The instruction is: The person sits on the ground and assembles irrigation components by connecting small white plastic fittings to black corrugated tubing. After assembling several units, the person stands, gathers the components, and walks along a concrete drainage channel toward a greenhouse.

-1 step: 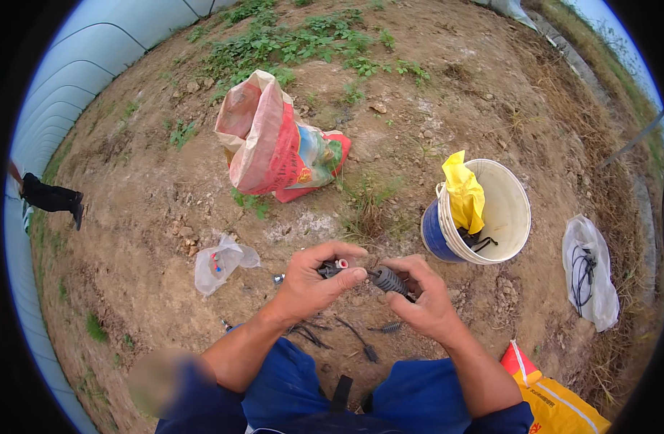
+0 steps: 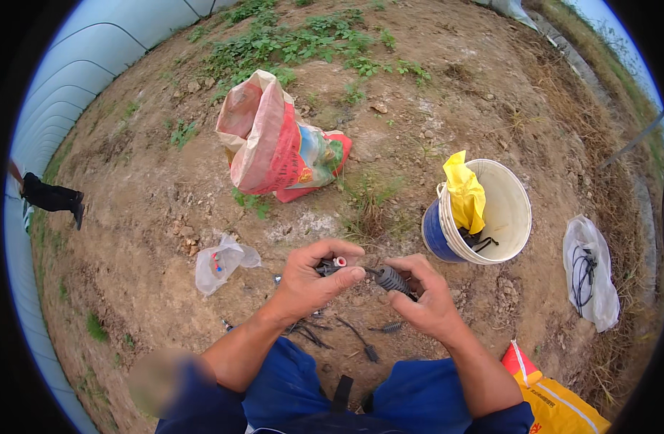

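My left hand pinches a small dark fitting between thumb and fingers. A red-and-white ring-shaped end shows at its top. Close on the right, my right hand is closed around a dark grey ribbed, spring-like piece. A short dark stem runs from that piece toward the left fingertips; whether it joins the fitting is hidden. On the soil below lie a black cable with a thick end, another ribbed grey piece and a tangle of black leads.
An open red-and-white woven sack stands ahead. Right of it is a blue-and-white bucket with a yellow bag over its rim. Clear plastic bags lie left and right, a yellow-and-red sack lower right. A person's legs show far left.
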Demonstrator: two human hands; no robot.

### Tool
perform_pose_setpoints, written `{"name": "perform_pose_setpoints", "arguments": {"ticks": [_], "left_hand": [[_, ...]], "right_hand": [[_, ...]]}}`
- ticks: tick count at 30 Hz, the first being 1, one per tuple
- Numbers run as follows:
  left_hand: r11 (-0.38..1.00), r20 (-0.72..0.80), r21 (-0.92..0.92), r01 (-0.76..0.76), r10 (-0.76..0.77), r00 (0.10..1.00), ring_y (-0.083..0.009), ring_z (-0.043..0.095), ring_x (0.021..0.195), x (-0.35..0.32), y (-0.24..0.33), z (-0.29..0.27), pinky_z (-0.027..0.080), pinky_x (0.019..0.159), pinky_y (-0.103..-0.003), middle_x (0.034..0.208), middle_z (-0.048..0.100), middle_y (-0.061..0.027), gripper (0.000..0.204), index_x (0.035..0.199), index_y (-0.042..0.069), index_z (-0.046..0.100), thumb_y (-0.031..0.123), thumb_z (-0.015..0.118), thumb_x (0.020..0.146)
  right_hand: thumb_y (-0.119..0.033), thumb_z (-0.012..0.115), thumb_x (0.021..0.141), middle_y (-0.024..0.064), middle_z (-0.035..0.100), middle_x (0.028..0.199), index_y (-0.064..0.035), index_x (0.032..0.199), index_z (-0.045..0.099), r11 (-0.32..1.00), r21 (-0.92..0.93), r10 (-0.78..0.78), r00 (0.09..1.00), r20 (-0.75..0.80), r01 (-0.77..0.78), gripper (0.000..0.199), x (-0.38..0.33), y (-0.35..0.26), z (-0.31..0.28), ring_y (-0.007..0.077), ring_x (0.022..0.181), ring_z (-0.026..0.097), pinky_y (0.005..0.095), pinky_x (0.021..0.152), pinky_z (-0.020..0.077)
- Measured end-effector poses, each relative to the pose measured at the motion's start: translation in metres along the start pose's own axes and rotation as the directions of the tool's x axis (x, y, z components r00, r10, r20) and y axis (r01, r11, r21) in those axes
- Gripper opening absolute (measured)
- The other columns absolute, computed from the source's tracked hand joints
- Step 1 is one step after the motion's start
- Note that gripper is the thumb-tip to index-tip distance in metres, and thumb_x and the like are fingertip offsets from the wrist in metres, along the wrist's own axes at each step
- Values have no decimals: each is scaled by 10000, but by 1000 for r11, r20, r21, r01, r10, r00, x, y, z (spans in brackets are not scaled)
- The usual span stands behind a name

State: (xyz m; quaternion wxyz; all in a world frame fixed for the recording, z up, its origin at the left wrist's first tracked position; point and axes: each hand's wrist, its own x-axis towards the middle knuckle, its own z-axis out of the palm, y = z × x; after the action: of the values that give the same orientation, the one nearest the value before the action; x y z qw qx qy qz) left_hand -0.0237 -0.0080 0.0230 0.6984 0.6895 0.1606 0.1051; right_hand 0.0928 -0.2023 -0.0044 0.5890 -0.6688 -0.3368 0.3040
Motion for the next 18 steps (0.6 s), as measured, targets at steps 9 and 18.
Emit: {"name": "perform_pose_setpoints", "arguments": {"ticks": [9, 18], "left_hand": [[932, 135, 290, -216, 183, 974, -84, 598, 730, 3, -6, 7, 469, 622, -262, 777, 656, -34, 130, 900, 10, 709, 98, 774, 830], [993, 123, 103, -55, 42, 991, -89, 597, 769, -4, -1, 11, 483, 692, -250, 859, 661, -37, 273, 1095, 14, 566, 38, 677, 848]], "right_hand": [[35, 592, 803, 62, 500, 1102, 21, 1241, 549, 994, -58, -89, 990, 106, 96, 441, 4, 2, -1, 151, 1039, 554, 274, 893, 460], [-20, 534, 782, 59, 592, 1041, 21, 1216, 566, 919, 344, 179, 982, 65, -191, 437, 4, -1, -10, 117, 929, 571, 267, 779, 495]]}}
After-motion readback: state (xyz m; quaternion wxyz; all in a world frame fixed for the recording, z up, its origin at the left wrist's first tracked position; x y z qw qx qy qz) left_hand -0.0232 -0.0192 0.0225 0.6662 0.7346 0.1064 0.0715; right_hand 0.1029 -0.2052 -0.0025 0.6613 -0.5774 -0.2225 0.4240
